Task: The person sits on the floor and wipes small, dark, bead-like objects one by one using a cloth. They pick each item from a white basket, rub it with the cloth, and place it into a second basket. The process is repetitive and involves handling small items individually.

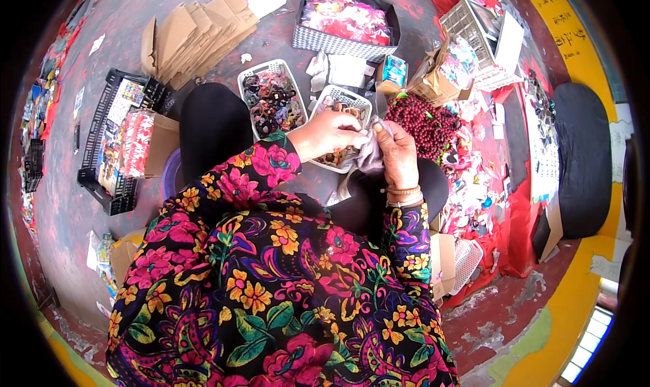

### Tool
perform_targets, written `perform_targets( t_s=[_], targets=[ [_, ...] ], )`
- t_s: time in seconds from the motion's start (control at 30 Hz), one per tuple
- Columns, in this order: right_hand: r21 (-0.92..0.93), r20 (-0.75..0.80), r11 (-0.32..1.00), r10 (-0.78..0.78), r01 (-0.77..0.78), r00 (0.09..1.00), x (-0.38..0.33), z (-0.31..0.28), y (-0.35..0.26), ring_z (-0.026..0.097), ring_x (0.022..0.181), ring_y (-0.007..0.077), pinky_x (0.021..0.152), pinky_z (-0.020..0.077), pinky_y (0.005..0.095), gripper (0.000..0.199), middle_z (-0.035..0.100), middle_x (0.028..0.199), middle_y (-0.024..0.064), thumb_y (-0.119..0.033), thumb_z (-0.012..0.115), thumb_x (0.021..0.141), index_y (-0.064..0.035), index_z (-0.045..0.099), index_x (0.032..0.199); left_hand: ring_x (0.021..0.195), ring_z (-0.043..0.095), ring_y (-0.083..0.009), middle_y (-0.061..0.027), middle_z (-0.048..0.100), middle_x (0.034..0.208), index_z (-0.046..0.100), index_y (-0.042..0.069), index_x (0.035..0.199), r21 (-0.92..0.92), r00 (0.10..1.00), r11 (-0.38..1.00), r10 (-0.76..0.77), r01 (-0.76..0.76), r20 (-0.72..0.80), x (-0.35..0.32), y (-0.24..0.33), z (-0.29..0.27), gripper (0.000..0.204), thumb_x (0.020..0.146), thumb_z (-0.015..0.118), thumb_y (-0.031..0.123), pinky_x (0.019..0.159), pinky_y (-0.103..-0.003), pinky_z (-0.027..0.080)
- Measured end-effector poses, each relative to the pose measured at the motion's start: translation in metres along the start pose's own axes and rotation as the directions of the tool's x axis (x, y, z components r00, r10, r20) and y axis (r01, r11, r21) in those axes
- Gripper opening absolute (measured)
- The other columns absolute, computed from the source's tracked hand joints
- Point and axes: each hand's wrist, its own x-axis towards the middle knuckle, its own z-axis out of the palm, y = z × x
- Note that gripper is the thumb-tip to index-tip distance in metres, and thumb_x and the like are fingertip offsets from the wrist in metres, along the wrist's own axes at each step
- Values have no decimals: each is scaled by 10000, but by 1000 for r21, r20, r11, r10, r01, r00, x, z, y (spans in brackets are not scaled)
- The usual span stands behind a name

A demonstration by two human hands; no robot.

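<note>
A small greyish-lilac piece of cloth hangs between my two hands, over the right white basket. My left hand pinches its upper edge from the left, fingers closed together. From the right, my right hand, with bracelets at the wrist, grips the cloth between thumb and fingers. Below them, the white basket holds small brownish and light items, partly hidden by my hands. Beside it on the left stands another white basket, filled with dark and coloured hair ties.
Dark red berry sprays lie heaped right of my hands. A patterned box of pink packets stands ahead, flattened cardboard far left. A black crate sits left, a white crate far right. Pink and white pieces cover red cloth at right.
</note>
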Motion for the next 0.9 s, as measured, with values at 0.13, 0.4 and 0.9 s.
perform_targets(
  t_s=[0.13, 0.4, 0.9],
  targets=[
    [235, -159, 972, 28, 11, 987, 2, 1, -5, 529, 682, 58, 628, 445, 199, 124, 596, 783, -10, -133, 522, 885, -35, 598, 882, 528, 395, -41, -10, 556, 819, 558, 58, 963, -501, 997, 862, -53, 78, 64, -3, -3, -7, 110, 859, 540, 91, 454, -155, 304],
    [320, 47, 946, -76, 57, 996, -6, -3, -27, 598, 824, 165, 750, 475, 270, 246, 621, 941, 89, -186, 480, 906, 13, 562, 1025, 663, 472, -82, -35, 572, 898, 562, 57, 954, -720, 1000, 694, 17, -1, 15, 1, -16, -21, 102, 872, 521, 103, 551, -187, 381],
    [54, -232, 991, -105, 120, 967, 3, 5, -7, 512, 660, 48, 592, 428, 187, 111, 600, 773, -2, -88, 560, 853, 3, 615, 884, 597, 439, -44, -6, 546, 796, 557, 32, 913, -469, 993, 882, 12, 45, 118, 4, -8, -3, 103, 864, 541, 122, 478, -164, 311]
  ],
)
